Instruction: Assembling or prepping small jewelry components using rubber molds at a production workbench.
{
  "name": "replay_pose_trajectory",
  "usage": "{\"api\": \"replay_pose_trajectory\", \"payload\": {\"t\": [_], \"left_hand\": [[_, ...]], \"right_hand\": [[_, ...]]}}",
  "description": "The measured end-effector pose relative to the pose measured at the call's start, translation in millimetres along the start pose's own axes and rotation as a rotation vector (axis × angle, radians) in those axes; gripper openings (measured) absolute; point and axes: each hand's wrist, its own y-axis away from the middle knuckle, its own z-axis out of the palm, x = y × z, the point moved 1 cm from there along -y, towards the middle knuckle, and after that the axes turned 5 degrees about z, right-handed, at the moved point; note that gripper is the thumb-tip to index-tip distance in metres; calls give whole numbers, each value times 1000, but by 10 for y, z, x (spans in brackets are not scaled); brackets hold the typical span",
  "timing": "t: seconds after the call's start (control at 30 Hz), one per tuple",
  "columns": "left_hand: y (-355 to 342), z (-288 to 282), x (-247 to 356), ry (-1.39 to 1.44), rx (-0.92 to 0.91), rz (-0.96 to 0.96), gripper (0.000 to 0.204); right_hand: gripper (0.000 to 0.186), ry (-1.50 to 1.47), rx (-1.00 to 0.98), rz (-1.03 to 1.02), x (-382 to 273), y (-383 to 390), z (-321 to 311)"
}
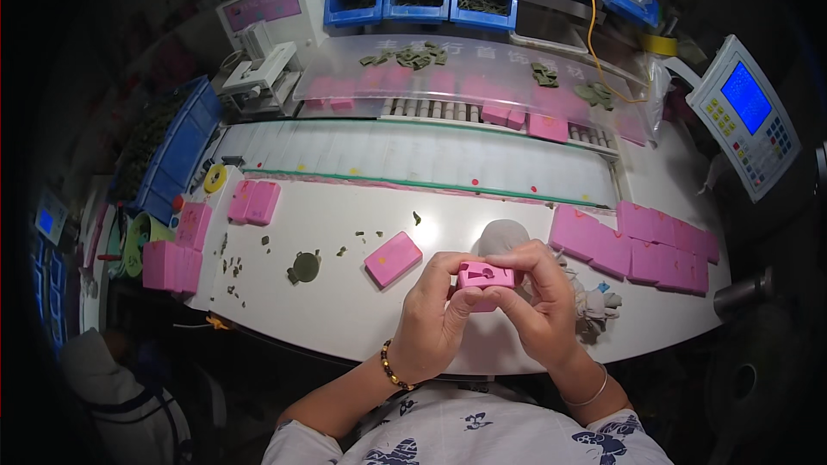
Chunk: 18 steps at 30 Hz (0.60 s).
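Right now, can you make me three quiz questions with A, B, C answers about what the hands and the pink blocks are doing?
1. Where is the lone pink block lying on the white table?
A. To the left of the hands
B. On the blue bins
C. On the keypad screen

2. What colour is the block being held?
A. Green
B. Pink
C. Yellow

3. How is the held block being held?
A. By one hand only
B. By nobody
C. By both hands together

Answers:
1. A, it lies flat on the table just left of the left hand.
2. B, it is pink like the stacks nearby.
3. C, the left hand and the right hand both pinch it with their fingers.
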Motion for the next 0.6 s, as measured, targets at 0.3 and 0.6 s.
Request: {"api": "replay_pose_trajectory", "payload": {"t": [0.3,0.6], "left_hand": [[11,-168,-147,609,-260,-173,27],[-55,-331,-15,600,-414,-445,43]], "right_hand": [[31,-174,-194,-4,16,-27,-176],[48,-267,-243,163,65,-43,-166]]}}
